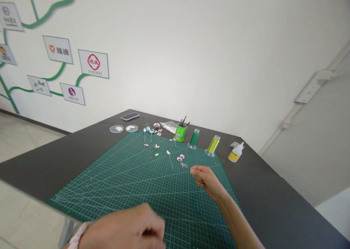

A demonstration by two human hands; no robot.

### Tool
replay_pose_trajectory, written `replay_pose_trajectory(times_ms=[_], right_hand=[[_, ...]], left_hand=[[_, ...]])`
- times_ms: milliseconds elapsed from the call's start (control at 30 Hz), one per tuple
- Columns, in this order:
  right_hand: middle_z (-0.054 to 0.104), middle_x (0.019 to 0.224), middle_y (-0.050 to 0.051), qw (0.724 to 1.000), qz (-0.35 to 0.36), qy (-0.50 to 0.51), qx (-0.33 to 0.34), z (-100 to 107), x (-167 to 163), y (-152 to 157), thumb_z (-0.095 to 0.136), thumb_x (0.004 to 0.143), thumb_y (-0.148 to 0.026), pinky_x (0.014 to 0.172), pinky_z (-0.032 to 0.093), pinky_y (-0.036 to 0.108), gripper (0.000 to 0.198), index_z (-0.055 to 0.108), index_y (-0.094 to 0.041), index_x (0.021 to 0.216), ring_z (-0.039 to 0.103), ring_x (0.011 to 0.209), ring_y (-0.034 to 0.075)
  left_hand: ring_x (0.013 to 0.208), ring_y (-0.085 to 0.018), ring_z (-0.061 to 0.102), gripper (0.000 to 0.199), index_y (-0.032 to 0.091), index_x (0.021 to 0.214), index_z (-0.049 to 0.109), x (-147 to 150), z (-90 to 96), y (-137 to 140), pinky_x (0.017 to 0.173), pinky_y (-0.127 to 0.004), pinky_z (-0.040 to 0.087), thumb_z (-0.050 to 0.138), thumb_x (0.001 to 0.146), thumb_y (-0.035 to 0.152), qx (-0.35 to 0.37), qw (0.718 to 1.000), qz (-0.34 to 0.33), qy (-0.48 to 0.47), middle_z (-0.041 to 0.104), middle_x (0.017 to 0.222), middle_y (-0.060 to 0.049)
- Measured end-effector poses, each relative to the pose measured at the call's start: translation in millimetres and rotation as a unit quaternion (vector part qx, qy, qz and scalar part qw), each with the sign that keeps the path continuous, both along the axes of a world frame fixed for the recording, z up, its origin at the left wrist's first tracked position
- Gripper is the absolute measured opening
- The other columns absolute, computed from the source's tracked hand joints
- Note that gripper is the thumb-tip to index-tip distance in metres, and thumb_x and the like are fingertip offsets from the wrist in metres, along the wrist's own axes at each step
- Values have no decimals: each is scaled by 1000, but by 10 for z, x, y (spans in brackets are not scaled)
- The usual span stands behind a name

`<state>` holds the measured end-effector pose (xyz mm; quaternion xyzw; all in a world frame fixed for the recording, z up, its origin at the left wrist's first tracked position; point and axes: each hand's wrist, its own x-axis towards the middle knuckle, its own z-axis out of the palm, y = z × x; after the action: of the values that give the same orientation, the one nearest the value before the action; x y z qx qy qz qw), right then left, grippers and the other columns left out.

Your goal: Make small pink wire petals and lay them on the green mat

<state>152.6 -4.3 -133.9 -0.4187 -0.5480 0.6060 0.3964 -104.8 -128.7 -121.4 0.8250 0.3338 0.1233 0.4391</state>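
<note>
My right hand [205, 179] is closed in a pinch above the right part of the green cutting mat [131, 183]; whatever its fingertips hold is too small to make out. Low in the view, close to the camera, my left hand [128, 225] is curled and slightly blurred, its fingertips partly hidden. Just beyond my right hand lie pink petal pieces [180, 158] with thin stems. A pale flower bud on a thin stem [168, 153] lies to their left, along with a small green leaf [156, 154] and an orange-pink blossom [156, 146].
Along the back stand a green can with tools [180, 132], a dark green thread spool [194, 139], a yellow-green spool [213, 146] and a glue bottle [236, 152]. Blue flowers [148, 130], shallow dishes [116, 129] and a phone [130, 116] sit at the back left.
</note>
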Motion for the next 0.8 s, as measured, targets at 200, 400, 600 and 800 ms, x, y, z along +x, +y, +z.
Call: replay_pose_trajectory(times_ms=[200,400,600,800], right_hand=[[25,43,-12,1000,-8,2,12,27,53,-19,74,62,-41,43,13,24,30,56,-17,59,16,43,5],[27,40,-12,1000,-11,2,20,8,109,-9,73,61,-42,43,12,24,29,59,-16,61,17,41,5],[31,41,-11,1000,-5,-7,23,-22,116,-7,72,62,-38,43,13,24,26,58,-16,60,20,41,5],[35,42,-10,999,5,-22,22,-48,115,0,71,62,-36,44,14,24,25,58,-16,55,23,42,5]], left_hand=[[79,-16,56,15,18,87,57,480,82,954,76,-32,47,46,94,25,242,924,267,-123,60,86,-2],[103,-22,62,36,20,115,58,764,-205,1264,92,-40,50,69,81,27,254,930,216,-157,65,112,-7],[95,-21,65,22,18,104,65,841,-332,1286,90,-39,51,66,83,24,280,925,194,-169,70,101,-6],[90,-19,64,11,20,94,68,891,-396,1283,88,-36,50,60,88,24,305,919,178,-175,71,92,-4]])
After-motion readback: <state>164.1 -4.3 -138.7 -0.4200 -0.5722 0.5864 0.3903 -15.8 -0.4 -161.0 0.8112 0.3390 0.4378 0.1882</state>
